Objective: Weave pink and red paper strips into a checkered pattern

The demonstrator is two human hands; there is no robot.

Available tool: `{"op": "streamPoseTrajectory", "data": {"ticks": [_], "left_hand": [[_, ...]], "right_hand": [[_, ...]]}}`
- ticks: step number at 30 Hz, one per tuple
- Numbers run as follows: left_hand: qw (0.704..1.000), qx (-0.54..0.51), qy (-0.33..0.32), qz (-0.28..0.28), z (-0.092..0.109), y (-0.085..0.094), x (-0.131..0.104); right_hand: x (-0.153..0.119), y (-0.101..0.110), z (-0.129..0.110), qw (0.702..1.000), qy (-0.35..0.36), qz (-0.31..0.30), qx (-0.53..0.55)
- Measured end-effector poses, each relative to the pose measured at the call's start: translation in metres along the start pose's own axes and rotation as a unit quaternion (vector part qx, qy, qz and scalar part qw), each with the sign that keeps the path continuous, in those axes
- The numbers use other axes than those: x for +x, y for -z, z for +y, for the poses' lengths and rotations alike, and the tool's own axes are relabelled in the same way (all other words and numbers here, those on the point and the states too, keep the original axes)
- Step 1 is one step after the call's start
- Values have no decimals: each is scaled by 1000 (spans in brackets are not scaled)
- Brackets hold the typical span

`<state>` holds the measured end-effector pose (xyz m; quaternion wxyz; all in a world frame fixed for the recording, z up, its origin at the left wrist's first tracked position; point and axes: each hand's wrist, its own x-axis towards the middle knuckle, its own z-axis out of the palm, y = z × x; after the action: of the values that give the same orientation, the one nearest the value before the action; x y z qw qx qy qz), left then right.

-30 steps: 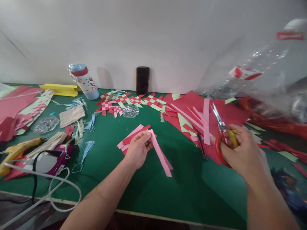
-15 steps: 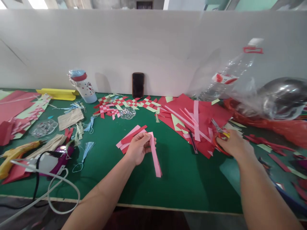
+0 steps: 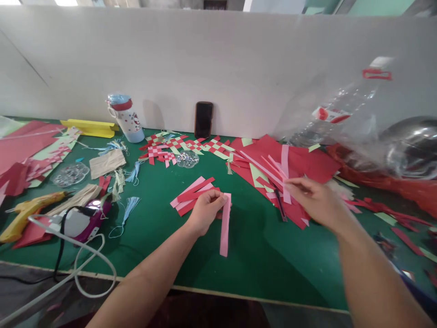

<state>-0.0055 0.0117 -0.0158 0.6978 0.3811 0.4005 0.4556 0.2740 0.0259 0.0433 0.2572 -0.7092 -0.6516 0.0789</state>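
My left hand (image 3: 208, 210) pinches a folded pink paper strip (image 3: 224, 232) between thumb and fingers, and the strip hangs down over the green table. Beside that hand, to the left, lies a small fan of pink and red paper strips (image 3: 193, 193). My right hand (image 3: 309, 200) reaches over the red paper sheets (image 3: 307, 164). Its thumb and fingertips come together at an upright-lying pink strip (image 3: 285, 159); whether they grip it is not clear. A dark slim cutter-like tool (image 3: 281, 206) lies just left of this hand. The scissors are out of sight.
A phone (image 3: 204, 119) leans on the white partition, near a water bottle (image 3: 126, 119). Woven paper pieces and a dish of beads (image 3: 187, 158) lie before it. At left are a yellow glue gun (image 3: 30, 212), cables and tassels; at right, a large clear plastic bottle (image 3: 336, 111).
My right hand has left the orange-handled scissors and moved left to the loose pink strips. The left hand keeps its strip, which hangs straighter. The whole view has shifted slightly.
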Motion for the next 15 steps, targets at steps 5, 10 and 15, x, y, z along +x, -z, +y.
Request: {"op": "streamPoseTrajectory", "data": {"ticks": [5,10,15], "left_hand": [[999,32,-7,7,-2,-2,0],[998,54,-12,13,-4,-2,3],[997,73,-4,2,-3,-4,2]], "right_hand": [[-19,-46,-79,964,92,-192,160],[-20,-72,-94,944,114,-233,205],[-27,-83,-86,947,82,-195,243]]}}
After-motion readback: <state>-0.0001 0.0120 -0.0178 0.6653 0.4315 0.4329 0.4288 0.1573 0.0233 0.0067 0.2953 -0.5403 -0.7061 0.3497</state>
